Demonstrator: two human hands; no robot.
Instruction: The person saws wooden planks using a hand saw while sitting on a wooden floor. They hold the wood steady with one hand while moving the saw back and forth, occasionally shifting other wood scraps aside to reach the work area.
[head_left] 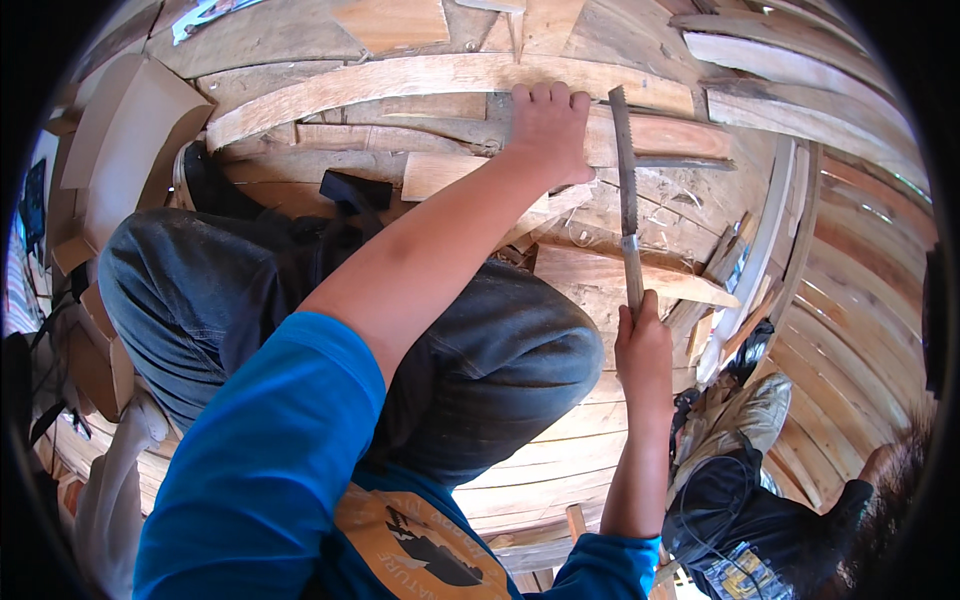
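A long, curved, pale wooden plank [400,76] lies across the far part of the floor. My left hand [550,130] presses on it with bent fingers, its thumb pointing back toward me; the fingertips are partly hidden. In my right hand [643,350] is the handle of a handsaw [629,190], closed in my fingers. The saw's toothed blade points away from me, and its tip overlaps the plank just right of my left hand. Whether the teeth touch the wood I cannot tell. A shorter board [660,135] lies beneath the blade, nearer to me.
Wood offcuts [610,268] and shavings lie around my knees. A cardboard box [130,140] stands at the left. Planks [800,110] are piled at the far right, beside a curved plank wall [860,270]. Another person [750,500] in dark clothing is close by at the lower right.
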